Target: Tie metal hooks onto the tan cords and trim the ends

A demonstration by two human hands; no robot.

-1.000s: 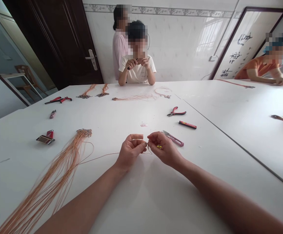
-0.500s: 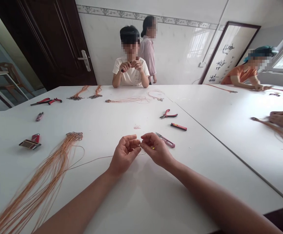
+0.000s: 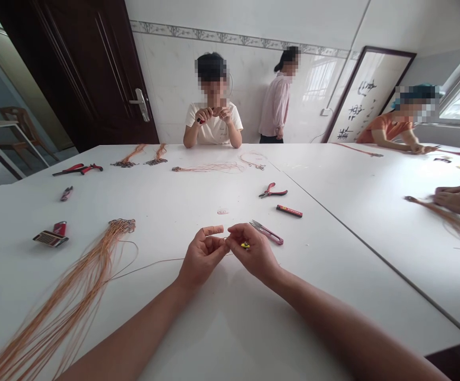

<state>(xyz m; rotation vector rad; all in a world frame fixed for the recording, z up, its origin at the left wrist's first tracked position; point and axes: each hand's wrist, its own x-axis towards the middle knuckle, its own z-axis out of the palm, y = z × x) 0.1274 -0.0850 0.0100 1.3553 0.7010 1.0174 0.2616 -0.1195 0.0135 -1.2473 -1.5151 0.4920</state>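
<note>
We have the left hand and right hand pinching one end of a thin copper wire just above the tabletop, apparently fitting something tiny; next seems a steady twist.

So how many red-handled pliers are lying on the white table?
2. One pair of pliers lies beyond the hands, right of centre; the other pair is at the far left. More may be hidden.

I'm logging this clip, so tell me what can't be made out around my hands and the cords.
Head view:
- Cord end between left hand and right hand: hidden by the fingers, too small.
- Yellow item in the right hand: mostly covered.
- Cord bundle: cut off by the bottom-left edge.
- Red item: too small to identify.
</note>
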